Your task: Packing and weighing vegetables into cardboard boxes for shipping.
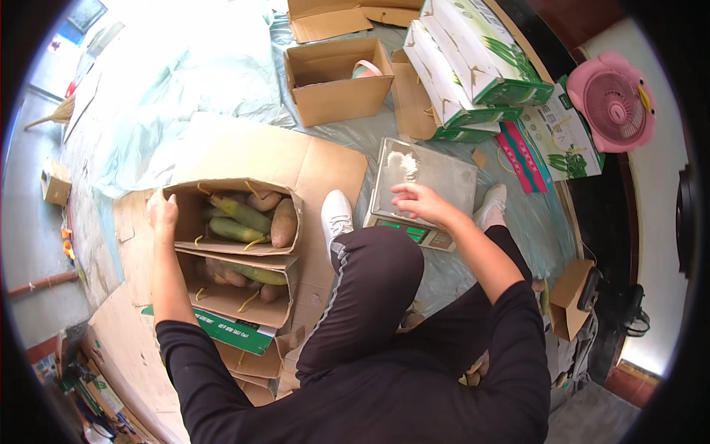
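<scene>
My left hand (pixel 163 210) grips the upper left edge of an opened cardboard box (pixel 244 252), its thumb showing at the rim. Inside lie long green vegetables (pixel 240 215) and brownish, tuber-like produce (pixel 283 223); yellow cord handles poke through the walls. Right below stands a second cardboard box (pixel 237 312) with similar produce. Over the near part of a flat metal weighing scale (pixel 444 177) hovers my right hand (pixel 419 202), holding nothing, its fingers loosely bent and apart. A white powdery patch marks the scale's plate, and its green display is lit.
Ahead stands an open cardboard box (pixel 340 107) with a roundish thing inside. White-and-green cartons (pixel 481 59) are stacked at the far right, near a pink fan (pixel 615 103). Another small cardboard box (pixel 568 300) sits to the right. Plastic sheeting (pixel 222 74) and flattened cardboard (pixel 325 166) cover the floor.
</scene>
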Motion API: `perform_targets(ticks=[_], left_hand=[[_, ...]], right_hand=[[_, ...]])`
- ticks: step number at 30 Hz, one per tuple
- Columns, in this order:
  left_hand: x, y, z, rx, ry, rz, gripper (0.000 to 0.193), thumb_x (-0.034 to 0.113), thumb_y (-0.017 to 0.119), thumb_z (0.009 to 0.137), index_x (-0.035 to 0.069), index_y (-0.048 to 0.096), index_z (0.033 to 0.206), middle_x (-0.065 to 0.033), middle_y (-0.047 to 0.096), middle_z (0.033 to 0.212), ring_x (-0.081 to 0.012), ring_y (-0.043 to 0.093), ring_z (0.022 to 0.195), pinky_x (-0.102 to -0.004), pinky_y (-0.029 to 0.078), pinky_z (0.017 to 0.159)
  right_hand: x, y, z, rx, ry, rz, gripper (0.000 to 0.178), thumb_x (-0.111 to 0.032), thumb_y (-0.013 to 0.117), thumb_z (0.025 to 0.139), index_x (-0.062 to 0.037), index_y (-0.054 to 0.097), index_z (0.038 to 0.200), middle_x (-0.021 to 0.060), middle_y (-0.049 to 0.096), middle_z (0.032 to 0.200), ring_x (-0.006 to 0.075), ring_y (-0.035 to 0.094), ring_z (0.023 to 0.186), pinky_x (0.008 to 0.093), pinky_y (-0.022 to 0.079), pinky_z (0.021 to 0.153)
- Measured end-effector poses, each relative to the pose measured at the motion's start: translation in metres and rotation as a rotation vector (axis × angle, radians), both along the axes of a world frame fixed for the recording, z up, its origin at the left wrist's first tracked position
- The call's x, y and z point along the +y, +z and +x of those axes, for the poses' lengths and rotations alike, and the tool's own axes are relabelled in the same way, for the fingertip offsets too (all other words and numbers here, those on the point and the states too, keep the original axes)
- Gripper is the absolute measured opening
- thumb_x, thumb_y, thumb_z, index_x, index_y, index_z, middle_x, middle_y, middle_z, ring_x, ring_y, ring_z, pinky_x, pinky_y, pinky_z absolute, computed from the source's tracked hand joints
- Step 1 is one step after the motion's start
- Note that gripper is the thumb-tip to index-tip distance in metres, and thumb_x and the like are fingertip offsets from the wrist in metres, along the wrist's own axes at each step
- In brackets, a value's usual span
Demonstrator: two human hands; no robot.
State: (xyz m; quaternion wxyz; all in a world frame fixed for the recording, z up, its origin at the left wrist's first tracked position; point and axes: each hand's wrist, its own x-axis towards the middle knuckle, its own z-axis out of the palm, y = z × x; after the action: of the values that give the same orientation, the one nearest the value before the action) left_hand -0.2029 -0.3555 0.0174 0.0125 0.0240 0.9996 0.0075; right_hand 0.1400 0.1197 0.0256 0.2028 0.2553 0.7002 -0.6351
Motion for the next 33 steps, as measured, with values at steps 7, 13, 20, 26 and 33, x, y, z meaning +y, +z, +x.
perform_targets(ticks=[7, 13, 20, 26, 33], left_hand=[[0.194, 0.034, 0.097, 0.094, -0.646, 0.156, 0.043, 0.026, 0.063, 0.08, 0.014, 0.054, 0.12, -0.0088, 0.048, 0.129, -0.0294, 0.038, 0.125, -0.0465, 0.031, 0.102], [0.302, -0.013, 0.157, -0.211, -0.829, -0.109, 0.041, 0.025, 0.061, 0.082, 0.015, 0.052, 0.12, -0.009, 0.045, 0.132, -0.03, 0.03, 0.131, -0.0528, 0.018, 0.107], [0.257, -0.106, 0.141, -0.398, -0.556, -0.784, 0.029, 0.018, 0.04, 0.09, 0.013, 0.065, 0.105, -0.0066, 0.062, 0.113, -0.027, 0.058, 0.103, -0.0598, 0.036, 0.083], [0.197, -0.099, 0.174, -0.307, -0.869, -0.716, 0.027, 0.02, 0.047, 0.084, 0.008, 0.066, 0.097, -0.0106, 0.063, 0.103, -0.0252, 0.057, 0.101, -0.0382, 0.042, 0.083], [0.242, -0.075, 0.181, -0.355, -0.955, -0.845, 0.019, 0.023, 0.054, 0.081, 0.016, 0.068, 0.093, -0.0065, 0.065, 0.1, -0.0233, 0.062, 0.094, -0.0378, 0.047, 0.078]], right_hand=[[0.035, 0.003, 0.099, -0.143, -0.204, 0.095, 0.043, -0.018, 0.055, 0.086, -0.0067, 0.047, 0.126, 0.007, 0.06, 0.111, 0.0117, 0.057, 0.09, 0.0277, 0.046, 0.072], [0.032, 0.001, 0.141, -0.068, -0.271, 0.075, 0.044, -0.017, 0.059, 0.083, -0.0065, 0.049, 0.125, 0.0056, 0.06, 0.107, 0.0105, 0.056, 0.09, 0.0255, 0.045, 0.07], [0.04, -0.026, 0.186, -0.008, -0.327, 0.217, 0.039, -0.014, 0.059, 0.084, -0.0024, 0.052, 0.12, 0.0058, 0.063, 0.096, 0.0109, 0.057, 0.083, 0.0257, 0.045, 0.068], [0.038, -0.034, 0.186, 0.103, -0.299, 0.255, 0.036, -0.014, 0.059, 0.08, -0.0019, 0.056, 0.114, 0.0087, 0.064, 0.088, 0.0165, 0.06, 0.08, 0.0298, 0.048, 0.071], [0.04, -0.017, 0.186, 0.117, -0.219, 0.311, 0.037, -0.014, 0.058, 0.081, -0.0033, 0.054, 0.117, 0.0066, 0.065, 0.09, 0.0148, 0.061, 0.081, 0.028, 0.048, 0.073]])
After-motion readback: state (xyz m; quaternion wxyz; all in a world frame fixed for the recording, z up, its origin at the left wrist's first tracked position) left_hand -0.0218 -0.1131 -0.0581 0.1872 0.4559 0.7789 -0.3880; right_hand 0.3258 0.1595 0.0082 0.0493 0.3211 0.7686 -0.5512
